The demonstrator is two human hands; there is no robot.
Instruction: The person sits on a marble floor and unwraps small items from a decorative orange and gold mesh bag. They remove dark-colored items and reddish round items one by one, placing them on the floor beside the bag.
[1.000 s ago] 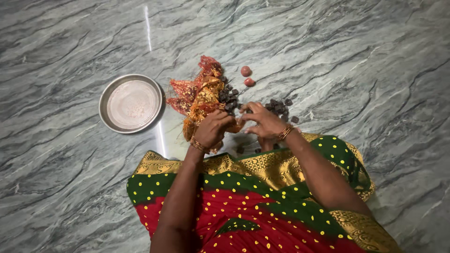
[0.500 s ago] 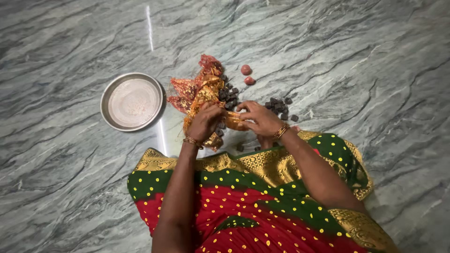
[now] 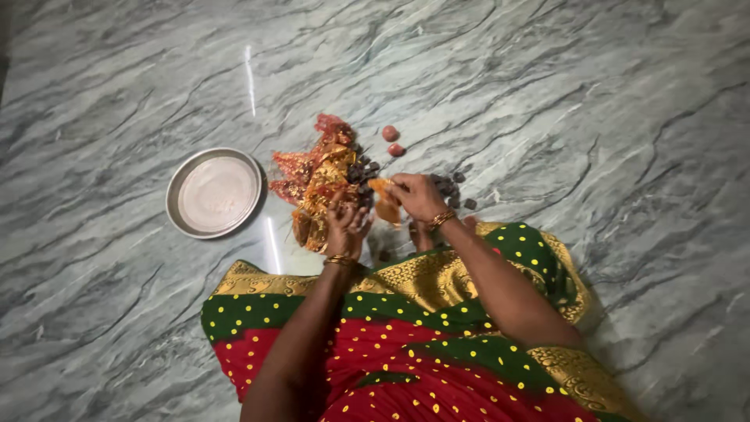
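The right hand (image 3: 418,197) is closed in a pinch on a small orange wrapper (image 3: 384,202), thumb and fingers gripping its upper end while the rest hangs crumpled below; a gold bangle sits on that wrist; just left of it the left hand (image 3: 346,222) is spread loosely open, fingers curled upward, its fingertips touching the near edge of a heap of shiny red and gold wrappers (image 3: 316,181) without clearly gripping any one of them; it too wears a gold bangle; the heap lies on the grey-green veined stone floor (image 3: 586,101), roughly in the middle of the view, its pieces crinkled, pointed and foil-like, red toward the far side and gold toward the near side; along the heap's right edge and beyond the right hand lie small dark brown cubes (image 3: 451,186), some touching the wrappers, others scattered in a loose cluster; two round pinkish-red pieces (image 3: 393,141) sit just beyond, side by side; a round steel plate (image 3: 176,199) rests on the floor to the left of the heap, near it but apart; nearest the camera spreads the person's red and green dotted cloth with a gold border (image 3: 437,277).
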